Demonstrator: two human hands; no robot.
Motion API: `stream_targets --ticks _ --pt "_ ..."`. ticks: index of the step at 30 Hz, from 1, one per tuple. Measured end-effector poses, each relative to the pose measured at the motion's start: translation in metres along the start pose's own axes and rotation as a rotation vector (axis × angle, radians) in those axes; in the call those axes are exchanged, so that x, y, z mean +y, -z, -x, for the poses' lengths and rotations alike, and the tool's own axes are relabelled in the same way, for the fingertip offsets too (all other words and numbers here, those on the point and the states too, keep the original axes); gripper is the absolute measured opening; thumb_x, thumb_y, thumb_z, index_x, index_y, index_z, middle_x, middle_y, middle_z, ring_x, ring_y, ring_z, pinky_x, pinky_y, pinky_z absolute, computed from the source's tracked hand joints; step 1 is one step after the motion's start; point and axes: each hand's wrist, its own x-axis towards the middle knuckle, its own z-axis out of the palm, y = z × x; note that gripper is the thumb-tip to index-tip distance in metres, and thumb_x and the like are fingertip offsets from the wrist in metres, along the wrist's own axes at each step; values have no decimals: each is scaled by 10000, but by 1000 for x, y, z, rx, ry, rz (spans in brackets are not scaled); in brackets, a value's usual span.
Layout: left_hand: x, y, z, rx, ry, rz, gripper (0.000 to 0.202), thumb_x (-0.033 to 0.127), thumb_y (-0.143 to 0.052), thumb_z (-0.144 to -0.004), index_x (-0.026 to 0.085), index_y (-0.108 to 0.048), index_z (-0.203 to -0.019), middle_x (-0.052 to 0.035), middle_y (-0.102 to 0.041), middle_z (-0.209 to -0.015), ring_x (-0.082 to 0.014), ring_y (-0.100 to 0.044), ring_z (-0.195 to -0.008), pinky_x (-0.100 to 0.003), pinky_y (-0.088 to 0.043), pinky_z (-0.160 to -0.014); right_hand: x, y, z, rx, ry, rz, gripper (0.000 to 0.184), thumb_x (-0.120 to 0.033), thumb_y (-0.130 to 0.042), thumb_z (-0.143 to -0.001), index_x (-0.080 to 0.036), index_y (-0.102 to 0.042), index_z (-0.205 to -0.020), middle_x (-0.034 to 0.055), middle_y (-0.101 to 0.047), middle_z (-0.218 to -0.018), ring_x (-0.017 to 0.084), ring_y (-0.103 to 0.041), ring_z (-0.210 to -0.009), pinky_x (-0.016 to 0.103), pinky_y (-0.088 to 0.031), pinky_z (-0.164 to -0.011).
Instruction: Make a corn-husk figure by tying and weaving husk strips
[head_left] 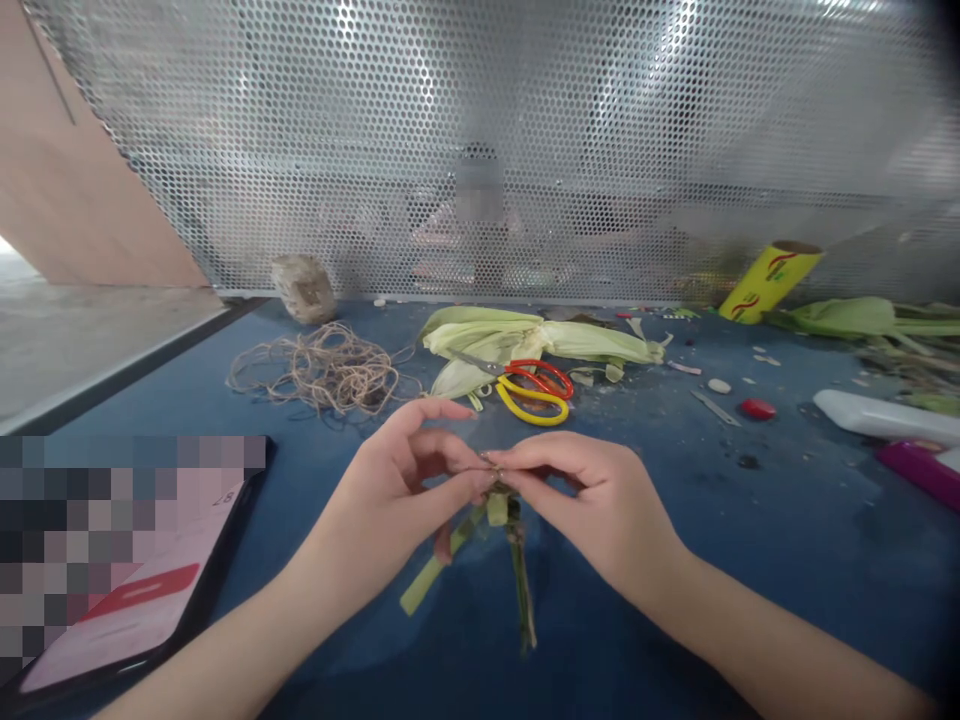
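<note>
A small bundle of green corn husk strips and a dark stem [520, 575] hangs below my fingertips, over the blue tabletop. My left hand [409, 480] pinches its top between thumb and a finger, with the index finger lifted off and curved. From the other side, my right hand [592, 480] grips the same top with thumb and index finger, so the fingertips of both hands nearly touch. What lies right between them is too small to make out. Just beyond the hands lie scissors [532, 392] with red and yellow handles, partly on pale green corn husks [487, 335].
Loose tangled twine [322, 370] lies left, before a whitish cylinder [302, 288]. A tablet-like device [150, 600] occupies the near left. Toward the right are a yellow tube [771, 282], a blade [715, 407], a red piece [757, 409] and a white bottle-like object [885, 415]. Perforated metal [300, 120] stands behind.
</note>
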Motion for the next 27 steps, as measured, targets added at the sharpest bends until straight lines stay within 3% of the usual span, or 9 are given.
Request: stream_targets --ticks 4,10,14,20,23,27 --pt "0 1 0 -11 -26 -33 255 258 -642 -733 178 -536 -951 18 -572 -673 -115 -551 -548 -182 -495 -343 1 -2 1 -1 150 81 144 -139 -583 -752 -182 -695 -831 36 -701 -812 108 -612 -618 201 -496 -553" --pt "-1 -2 0 -6 -4 -43 171 229 -647 -723 146 -584 -859 8 -572 -669 -93 -535 -532 -165 -493 -368 2 -2 0 53 111 116 46 -197 -641 -728 -179 -684 -728 19 -699 -707 102 -578 -538 193 -451 -464" --pt "2 0 -1 -117 83 94 248 178 -650 -710 147 -555 -937 -5 -590 -678 -136 -577 -605 -181 -509 -362 2 4 -3 26 228 79 99 -127 -618 -749 -188 -695 -745 6 -708 -721 98 -624 -617 171 -479 -536" --pt "14 5 2 -330 310 284 203 112 -523 -786 135 -548 -986 11 -582 -672 -46 -498 -372 -155 -475 -319 7 10 -7 -101 377 9 79 -122 -628 -752 -167 -690 -774 24 -704 -716 106 -622 -686 210 -496 -687" --pt "17 8 2 -404 359 390 185 144 -468 -814 128 -550 -978 -12 -588 -661 -85 -553 -437 -149 -470 -310 8 11 -9 -170 392 -94 103 -109 -614 -762 -174 -686 -794 17 -706 -706 106 -618 -682 218 -496 -675" --pt "15 10 2 -418 357 378 228 120 -558 -770 151 -549 -995 -12 -587 -722 -73 -551 -496 -111 -459 -313 7 12 -11 -194 333 -170 100 -105 -621 -754 -173 -687 -788 24 -699 -689 108 -607 -643 225 -489 -622"
